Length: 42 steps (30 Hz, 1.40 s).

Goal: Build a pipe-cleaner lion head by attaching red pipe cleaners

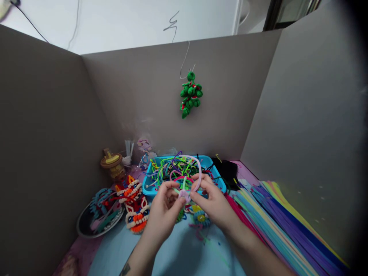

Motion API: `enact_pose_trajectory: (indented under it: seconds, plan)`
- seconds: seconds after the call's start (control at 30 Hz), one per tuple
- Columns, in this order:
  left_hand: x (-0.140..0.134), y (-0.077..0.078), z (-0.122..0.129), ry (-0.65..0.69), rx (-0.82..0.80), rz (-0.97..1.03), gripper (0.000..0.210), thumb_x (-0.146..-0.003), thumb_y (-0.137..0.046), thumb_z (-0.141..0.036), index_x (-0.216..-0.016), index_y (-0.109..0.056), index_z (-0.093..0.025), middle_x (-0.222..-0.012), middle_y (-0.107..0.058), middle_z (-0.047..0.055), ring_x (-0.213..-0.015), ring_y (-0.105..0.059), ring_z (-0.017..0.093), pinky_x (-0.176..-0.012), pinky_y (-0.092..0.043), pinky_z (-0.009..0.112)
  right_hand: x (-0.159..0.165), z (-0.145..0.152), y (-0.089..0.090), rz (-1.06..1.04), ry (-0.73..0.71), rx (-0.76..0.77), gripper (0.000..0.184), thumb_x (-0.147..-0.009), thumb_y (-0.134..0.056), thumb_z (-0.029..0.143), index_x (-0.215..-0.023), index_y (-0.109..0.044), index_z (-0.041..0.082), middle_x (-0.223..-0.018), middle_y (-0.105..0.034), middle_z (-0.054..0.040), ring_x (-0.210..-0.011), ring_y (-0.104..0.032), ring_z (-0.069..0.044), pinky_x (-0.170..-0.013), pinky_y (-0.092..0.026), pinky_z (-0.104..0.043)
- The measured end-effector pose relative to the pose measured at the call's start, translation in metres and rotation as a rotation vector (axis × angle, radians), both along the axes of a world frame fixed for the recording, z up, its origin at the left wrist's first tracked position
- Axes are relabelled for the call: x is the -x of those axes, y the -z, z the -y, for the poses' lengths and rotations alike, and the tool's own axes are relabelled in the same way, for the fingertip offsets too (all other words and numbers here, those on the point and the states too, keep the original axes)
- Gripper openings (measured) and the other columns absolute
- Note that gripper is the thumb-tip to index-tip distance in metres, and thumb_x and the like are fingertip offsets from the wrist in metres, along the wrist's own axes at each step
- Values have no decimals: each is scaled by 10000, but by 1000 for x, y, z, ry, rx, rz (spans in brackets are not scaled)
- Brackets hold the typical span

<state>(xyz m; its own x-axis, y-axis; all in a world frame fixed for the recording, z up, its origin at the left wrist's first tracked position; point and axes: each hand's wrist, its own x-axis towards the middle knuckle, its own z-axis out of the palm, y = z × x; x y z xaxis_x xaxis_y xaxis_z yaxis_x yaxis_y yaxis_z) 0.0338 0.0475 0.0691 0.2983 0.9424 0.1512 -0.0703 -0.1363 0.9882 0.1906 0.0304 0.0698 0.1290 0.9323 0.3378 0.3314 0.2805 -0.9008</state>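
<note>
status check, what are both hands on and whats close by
Left hand and right hand pinching pale pink strip. Strip arching upward. Blue tray of strings just beyond.

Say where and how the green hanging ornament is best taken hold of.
Probably around the middle of the green ornament, from the front: its rounded, bunched parts bulge out there, and the grey panel stands behind it. Keeping clear of the top seems wise, since it hangs from a bent wire there.

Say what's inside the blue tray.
The blue tray holds tangled strands, some bright green, some black. What lies beneath them, or behind the left hand and right hand, is covered.
</note>
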Motion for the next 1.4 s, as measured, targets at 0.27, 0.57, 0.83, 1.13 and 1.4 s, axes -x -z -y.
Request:
enact_pose_trajectory:
  seconds: [0.27,0.57,0.83,1.13,1.4]
  plan:
    - [6,-5,0,111,53,-36,333,-788,-655,-252,-1051,-461,-191,-682,-556,-52,-588,-505,90,-546,-367,203,2,-1,1,-32,-65,36,86,-737,-607,269,-705,-621,190,-1080,-494,-69,-1114,-489,-251,-948,-372,-384]
    - [16,-15,-8,-32,15,-16,368,-755,-684,-313,-1035,-477,-195,-789,-691,20,-750,-623,150,-682,-462,251,-2,-3,0,-41,-120,66,207,-775,-594,339,-635,-603,187,-1104,-526,-86,-1155,-484,-261,-998,-352,-420]
    - [8,-7,-7,-88,53,-32,426,-712,-706,-321,-1032,-451,-201,-578,-600,-76,-515,-559,113,-516,-408,201,5,-2,4,55,-123,54,143,-781,-574,247,-659,-616,187,-1124,-523,-87,-1131,-500,-252,-1007,-348,-435]
    - [2,-6,-5,-18,200,82,434,-685,-710,-297,-983,-409,-208,-537,-539,-105,-464,-486,88,-485,-370,186,4,1,0,42,-198,63,180,-777,-588,238,-607,-609,183,-1132,-551,-88,-1139,-511,-260,-983,-376,-429]
    - [24,-11,-8,-14,-577,-486,343,-752,-688,-188,-1082,-681,-282,-983,-604,63,-938,-574,221,-826,-465,355,-5,-3,0,0,-145,72,198,-771,-608,273,-595,-628,186,-1077,-569,-73,-1051,-550,-231,-965,-397,-411]
